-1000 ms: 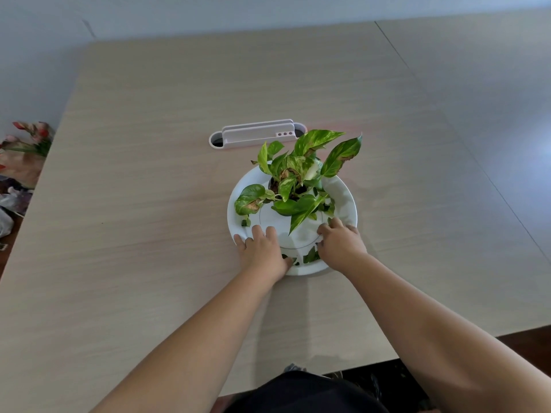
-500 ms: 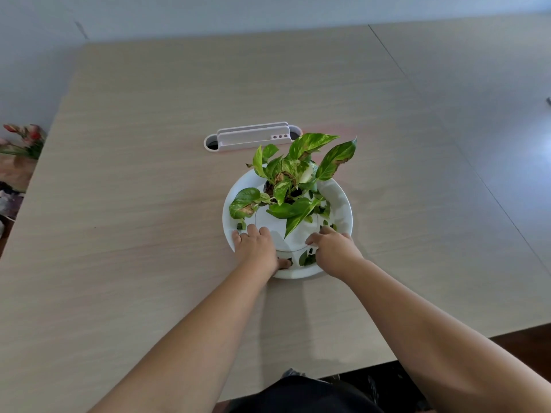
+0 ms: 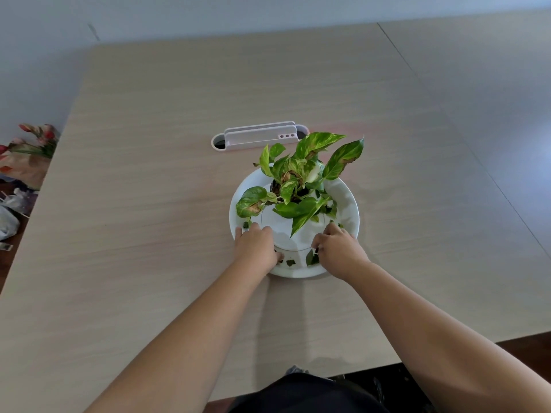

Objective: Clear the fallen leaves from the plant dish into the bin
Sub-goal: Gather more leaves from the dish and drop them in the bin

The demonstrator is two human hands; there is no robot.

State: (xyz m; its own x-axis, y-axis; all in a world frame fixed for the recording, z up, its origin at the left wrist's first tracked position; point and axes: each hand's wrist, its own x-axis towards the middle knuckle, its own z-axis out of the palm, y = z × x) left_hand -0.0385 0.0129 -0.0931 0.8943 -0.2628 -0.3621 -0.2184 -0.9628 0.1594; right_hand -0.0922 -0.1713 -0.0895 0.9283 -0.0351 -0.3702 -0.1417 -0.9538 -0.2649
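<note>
- Head view: a white round dish (image 3: 347,201) sits on a pale wooden table (image 3: 149,234), near the middle and toward the person's side.
- A white pot (image 3: 283,231) stands in the dish, and a plant (image 3: 301,180) with green and yellow leaves, some with brown patches, grows out of it.
- Small fallen leaves (image 3: 311,257) lie on the dish floor around the pot: a few at the near rim between the two hands, one at the left by the pot, and a few at the right.
- The left hand (image 3: 256,248) rests over the near left part of the dish, fingers bent down toward the dish floor beside the pot; whether they grasp a leaf I cannot tell.
- The right hand (image 3: 338,248) lies over the near right part of the dish, fingers curled down, with its thumb side touching or just beside a green leaf at the near rim; I cannot tell whether it pinches that leaf.
- Both bare forearms reach in from the bottom edge.
- Behind the plant, a white oblong holder (image 3: 259,135) is set into the table top.
- At the far left, off the table, a bunch of red and pink flowers (image 3: 35,138) in brown paper lies near some crumpled plastic (image 3: 9,216).
- No bin shows in this view.
</note>
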